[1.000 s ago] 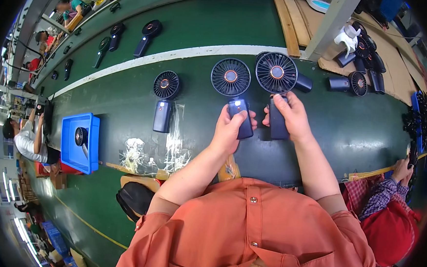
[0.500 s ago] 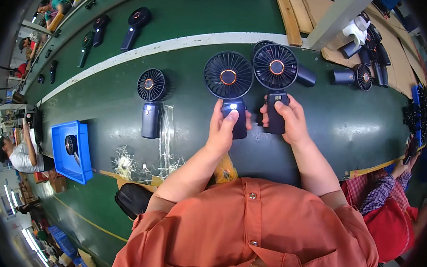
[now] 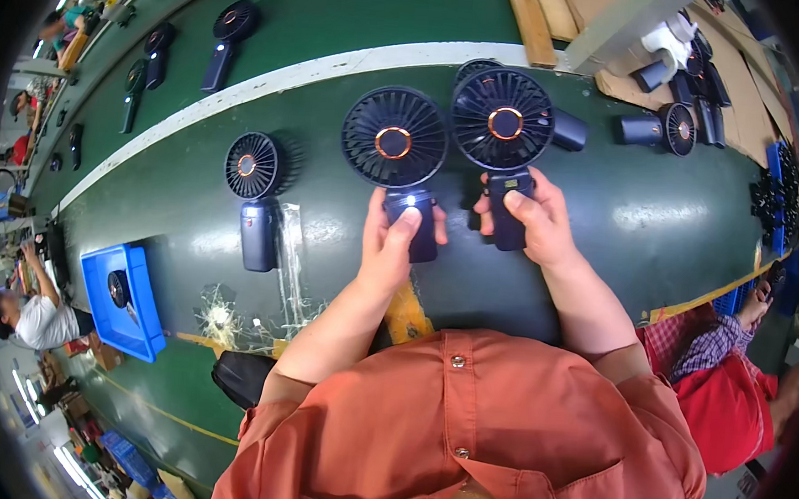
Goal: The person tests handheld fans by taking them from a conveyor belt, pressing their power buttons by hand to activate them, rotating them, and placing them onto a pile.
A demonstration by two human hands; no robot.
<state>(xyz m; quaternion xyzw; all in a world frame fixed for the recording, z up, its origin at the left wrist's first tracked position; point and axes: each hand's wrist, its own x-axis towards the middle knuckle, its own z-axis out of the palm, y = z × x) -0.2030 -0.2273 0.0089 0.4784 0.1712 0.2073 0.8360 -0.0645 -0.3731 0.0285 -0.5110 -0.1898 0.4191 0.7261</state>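
Note:
My left hand (image 3: 396, 231) is wrapped round the handle of a black handheld fan (image 3: 394, 140), its thumb by a bright white light at the handle's top. In my right hand (image 3: 545, 220) is a second black handheld fan (image 3: 504, 121), thumb pressed on the handle below a small display. Both fans are held upright side by side over the green bench, heads facing me, each with a copper-coloured ring at the centre. Partly hidden behind the right one lies another fan, its dark handle (image 3: 567, 130) showing. A further fan (image 3: 259, 234) is to the left of my left hand.
Several fans lie beyond the white divider strip (image 3: 273, 77). A blue tray (image 3: 145, 321) at left holds one fan. More fans rest near cardboard (image 3: 745, 133) and a grey post (image 3: 614, 34) at far right. A co-worker in a red garment (image 3: 718, 420) sits at right.
Both held fans have shifted slightly left and look larger. The display on the right fan looks dimmer, and the light on the fan lying at left no longer shows bright. Both grips stay the same.

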